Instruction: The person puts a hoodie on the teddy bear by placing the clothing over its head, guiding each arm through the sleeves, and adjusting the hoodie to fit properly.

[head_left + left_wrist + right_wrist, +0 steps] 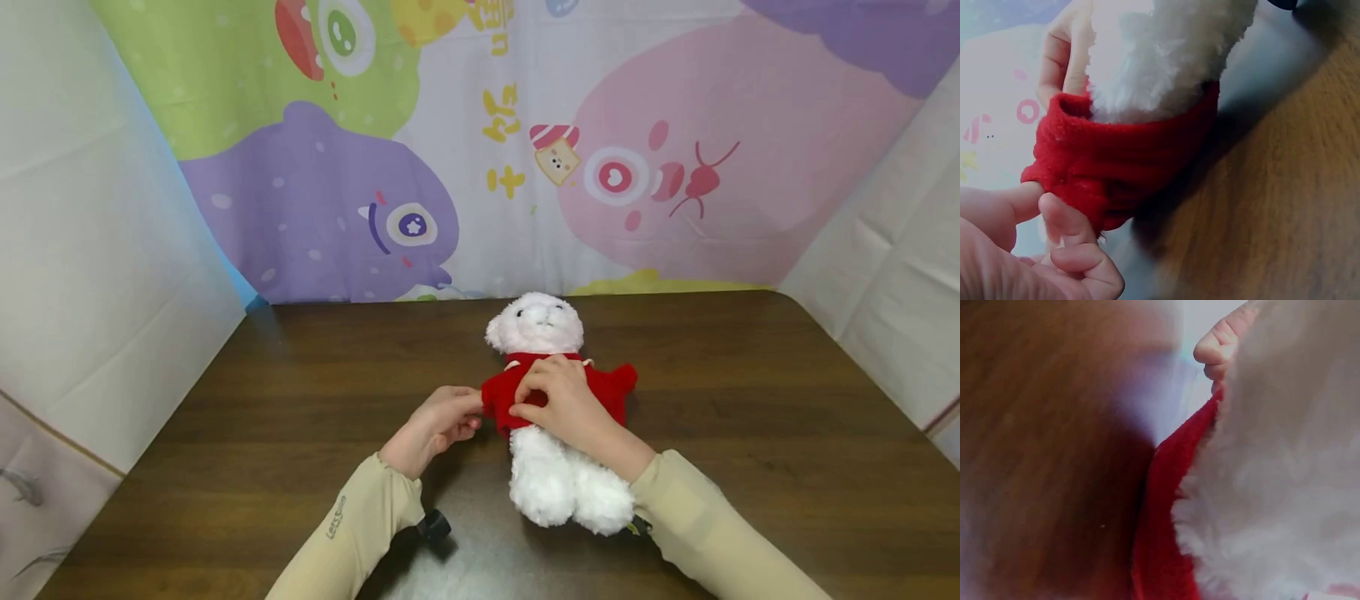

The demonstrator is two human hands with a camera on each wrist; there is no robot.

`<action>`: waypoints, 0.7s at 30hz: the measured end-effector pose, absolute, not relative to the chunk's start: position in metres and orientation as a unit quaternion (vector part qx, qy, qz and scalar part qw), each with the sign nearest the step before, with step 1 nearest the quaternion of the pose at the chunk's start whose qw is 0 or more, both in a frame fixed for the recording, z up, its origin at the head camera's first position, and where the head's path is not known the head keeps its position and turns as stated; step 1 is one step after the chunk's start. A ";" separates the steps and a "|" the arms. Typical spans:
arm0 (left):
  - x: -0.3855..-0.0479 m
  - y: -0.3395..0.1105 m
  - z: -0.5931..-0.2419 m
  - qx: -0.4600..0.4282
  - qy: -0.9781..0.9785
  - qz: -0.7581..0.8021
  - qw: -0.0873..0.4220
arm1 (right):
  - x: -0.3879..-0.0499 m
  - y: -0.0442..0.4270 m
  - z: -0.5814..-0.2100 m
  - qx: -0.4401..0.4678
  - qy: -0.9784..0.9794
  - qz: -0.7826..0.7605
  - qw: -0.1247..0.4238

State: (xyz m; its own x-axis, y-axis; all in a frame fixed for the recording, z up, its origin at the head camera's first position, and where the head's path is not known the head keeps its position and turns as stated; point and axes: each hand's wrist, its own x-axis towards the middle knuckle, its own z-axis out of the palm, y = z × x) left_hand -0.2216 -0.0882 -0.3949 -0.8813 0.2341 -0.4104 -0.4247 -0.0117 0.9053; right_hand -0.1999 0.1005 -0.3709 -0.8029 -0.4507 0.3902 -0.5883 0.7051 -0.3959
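A white plush toy [544, 492] lies on its back in a red sweater [606, 388], its head toward the far edge. My left hand [441, 423] is at the sweater's sleeve on the left, pinching the sleeve end. In the left wrist view, the left fingers [1072, 228] meet the red cloth, and part of them is hidden by it. My right hand [564, 402] is over the chest, fingers and thumb curled on the sweater front; its fingertips are partly hidden. White fur [1272, 469] fills much of the right wrist view beside the red hem [1163, 544].
The toy lies on a dark brown wooden table [300, 367]. A cartoon-printed cloth [517, 233] hangs behind the table, with pale cloth walls [127, 250] at both sides. A small black object [434, 526] is at the left cuff.
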 end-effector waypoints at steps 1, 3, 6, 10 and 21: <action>-0.222 -0.089 -0.395 -0.067 0.666 0.705 0.234 | -0.199 0.100 -0.371 0.288 -0.916 0.247 0.131; -0.221 -0.090 -0.394 -0.059 0.673 0.699 0.236 | -0.198 0.098 -0.370 0.301 -0.920 0.219 0.120; -0.221 -0.091 -0.394 -0.045 0.686 0.684 0.244 | -0.194 0.098 -0.369 0.324 -0.923 0.181 0.101; -0.220 -0.091 -0.396 -0.018 0.708 0.655 0.264 | -0.190 0.098 -0.368 0.331 -0.925 0.162 0.089; -0.216 -0.088 -0.392 -0.003 0.715 0.646 0.269 | -0.190 0.097 -0.371 0.321 -0.931 0.151 0.085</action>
